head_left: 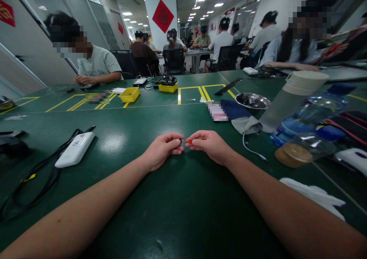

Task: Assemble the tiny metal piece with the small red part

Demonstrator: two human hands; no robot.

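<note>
Both hands meet, a small gap apart, above the middle of the green tabletop (172, 209). My left hand (164, 148) is closed in a pinch around a small dark piece (181, 141), of which only an edge shows at the fingertips. Opposite it, my right hand (210, 146) pinches a small orange-red piece (189, 141) between thumb and fingers. Both pieces are too small and too covered by fingers to name their kind.
Left lies a white power bank (75, 149) with a black cable (43, 186). Right stand a tumbler (289, 102), a water bottle (309, 109), a metal bowl (252, 100) and white gloves (315, 196). Yellow trays (129, 95) sit farther back. People sit around the table.
</note>
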